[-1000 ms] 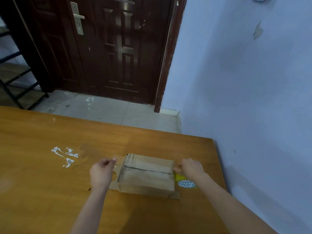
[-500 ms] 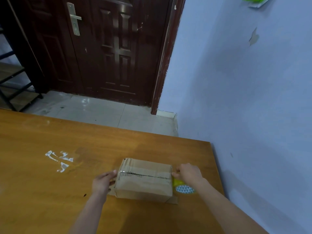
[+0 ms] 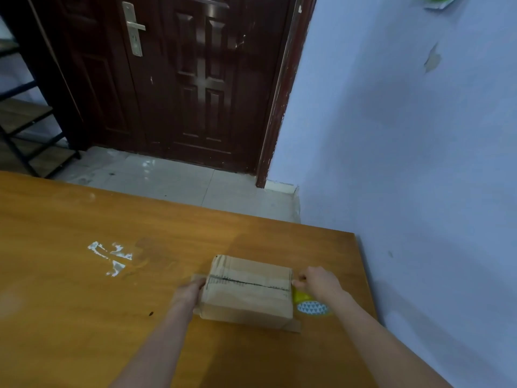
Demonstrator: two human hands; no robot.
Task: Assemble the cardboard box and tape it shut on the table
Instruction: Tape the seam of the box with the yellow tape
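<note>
A small cardboard box [image 3: 247,289] sits on the wooden tabletop [image 3: 84,289] near its right edge, close to the pale blue wall [image 3: 419,163]. Its top flaps are folded down and meet along a dark seam running left to right across the lid, with glossy tape over it. Loose flaps stick out flat from under the box at its left and at the near right corner.

The left hand [image 3: 188,292] presses against the left end of the box; its fingers lie behind the box edge, so I cannot tell whether they are curled or straight. The right hand [image 3: 319,281] is at the right end of the seam, fingers curled and pinching something at the box edge, probably the tape, though the blur hides exactly what it grips.

Under the right hand a yellow-green object [image 3: 302,296] shows only in part, and just beside it lies a pale oval with a blue triangle pattern [image 3: 312,308]; what either one is cannot be made out.

White scuffed patches [image 3: 110,256] mark the tabletop well to the left. Beyond the table stand a dark wooden door [image 3: 181,79] and, cut off at the left edge, a black metal shelf [image 3: 22,127].
</note>
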